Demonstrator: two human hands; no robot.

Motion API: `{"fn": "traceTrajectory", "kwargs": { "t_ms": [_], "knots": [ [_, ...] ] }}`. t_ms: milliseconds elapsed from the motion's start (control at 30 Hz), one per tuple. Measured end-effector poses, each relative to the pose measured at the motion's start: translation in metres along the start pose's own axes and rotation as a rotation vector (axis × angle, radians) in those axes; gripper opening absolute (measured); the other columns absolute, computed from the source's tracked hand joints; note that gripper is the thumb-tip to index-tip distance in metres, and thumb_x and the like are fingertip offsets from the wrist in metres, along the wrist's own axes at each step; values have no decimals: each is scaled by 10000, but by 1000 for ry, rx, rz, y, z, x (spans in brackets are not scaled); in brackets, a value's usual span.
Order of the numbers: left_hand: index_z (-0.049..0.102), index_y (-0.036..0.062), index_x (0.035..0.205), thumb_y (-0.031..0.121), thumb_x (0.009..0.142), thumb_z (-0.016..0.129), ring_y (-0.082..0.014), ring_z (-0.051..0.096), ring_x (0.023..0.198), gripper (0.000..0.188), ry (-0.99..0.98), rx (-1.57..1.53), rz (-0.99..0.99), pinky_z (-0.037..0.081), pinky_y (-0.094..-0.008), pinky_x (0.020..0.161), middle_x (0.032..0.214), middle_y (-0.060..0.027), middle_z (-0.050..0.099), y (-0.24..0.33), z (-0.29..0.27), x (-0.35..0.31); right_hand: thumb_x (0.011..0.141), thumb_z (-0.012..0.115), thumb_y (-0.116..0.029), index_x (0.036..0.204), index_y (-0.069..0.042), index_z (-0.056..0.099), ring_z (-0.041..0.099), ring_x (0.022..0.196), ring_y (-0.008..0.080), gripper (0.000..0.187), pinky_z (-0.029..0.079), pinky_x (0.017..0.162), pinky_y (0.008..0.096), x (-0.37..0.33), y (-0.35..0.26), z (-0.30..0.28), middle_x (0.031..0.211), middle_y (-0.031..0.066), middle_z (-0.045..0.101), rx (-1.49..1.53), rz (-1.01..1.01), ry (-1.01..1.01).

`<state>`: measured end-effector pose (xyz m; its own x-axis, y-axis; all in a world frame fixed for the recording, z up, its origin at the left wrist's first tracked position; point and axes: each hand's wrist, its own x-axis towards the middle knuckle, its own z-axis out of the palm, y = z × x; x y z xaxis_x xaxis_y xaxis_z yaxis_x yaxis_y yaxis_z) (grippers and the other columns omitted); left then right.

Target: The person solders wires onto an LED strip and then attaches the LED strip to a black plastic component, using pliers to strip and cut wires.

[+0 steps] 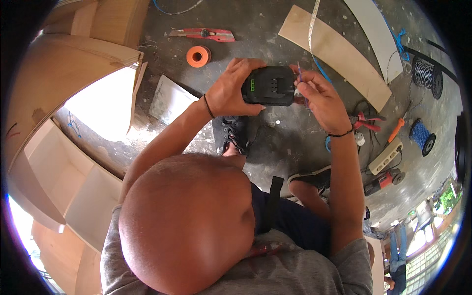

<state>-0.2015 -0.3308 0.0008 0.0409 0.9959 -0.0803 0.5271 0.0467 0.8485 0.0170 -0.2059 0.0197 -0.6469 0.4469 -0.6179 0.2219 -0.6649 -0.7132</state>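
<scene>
Hands meet well ahead of the body, the left hand (227,91) at the end of a forearm slanting up and rightward, the right hand (322,101) atop a steeper forearm and turned inward at the wrist. Beneath them spreads the grey floor (260,29). Farther forward and to the right, a long wooden board (337,59) lies diagonally. A pale power strip (386,156) rests to the right, beyond the right wrist. Between the hands, held above the floor, is a black battery pack (263,93); its long axis runs left to right, its slotted face looks up, and its green marking sits toward the left end. The left hand clasps that end, thumb on the near edge, fingers over the far side. An orange spool (198,56) lies beyond the left hand. Smallest is a thin purple strand (299,68), pinched between right thumb and fingers beside the pack's right end, its length pointing roughly away from the body.
</scene>
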Motion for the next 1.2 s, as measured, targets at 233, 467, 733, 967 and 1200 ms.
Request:
{"fn": "traceTrajectory", "kwargs": {
  "t_ms": [233, 467, 733, 967, 1200],
  "knots": [
    [379, 56, 1342, 209, 600, 858, -321, 448, 1245, 896, 180, -176, 107, 383, -421, 1023, 1348, -149, 443, 14, -15, 9, 912, 617, -167, 990, -81, 609, 464, 736, 36, 117, 391, 638, 198, -5, -21, 8, 878, -48, 552, -143, 42, -58],
    [218, 61, 1403, 144, 841, 693, -256, 509, 1204, 741, 283, -1550, -442, 445, -434, 985, 1301, -117, 473, 20, -5, 10, 923, 621, -184, 988, -64, 586, 456, 719, 36, 141, 374, 635, 191, -6, -26, 46, 841, -44, 546, -37, -265, 149],
    [464, 21, 1283, 355, 926, 529, -243, 585, 1128, 493, 300, -1733, -412, 471, -419, 963, 1234, -126, 588, 28, -4, 17, 901, 634, -126, 940, -24, 609, 502, 767, 58, 113, 403, 674, 217, -10, -38, 65, 900, 8, 558, -192, -297, 192],
    [503, 14, 1221, 223, 906, 564, -228, 627, 1047, 382, 529, -1616, -452, 504, -402, 911, 1144, -118, 627, 37, -22, 19, 826, 652, -40, 892, -6, 631, 613, 737, 263, 76, 473, 651, 352, -20, -70, 65, 886, 125, 602, -903, -672, 371],
    [516, -9, 1218, 283, 935, 525, -238, 624, 1068, 406, 492, -1524, -444, 486, -385, 956, 1149, -143, 637, 37, -18, 18, 806, 650, -21, 899, -8, 621, 593, 721, 313, 98, 465, 632, 370, -22, -69, 70, 827, 145, 597, -985, -817, 264]
  ]
}}
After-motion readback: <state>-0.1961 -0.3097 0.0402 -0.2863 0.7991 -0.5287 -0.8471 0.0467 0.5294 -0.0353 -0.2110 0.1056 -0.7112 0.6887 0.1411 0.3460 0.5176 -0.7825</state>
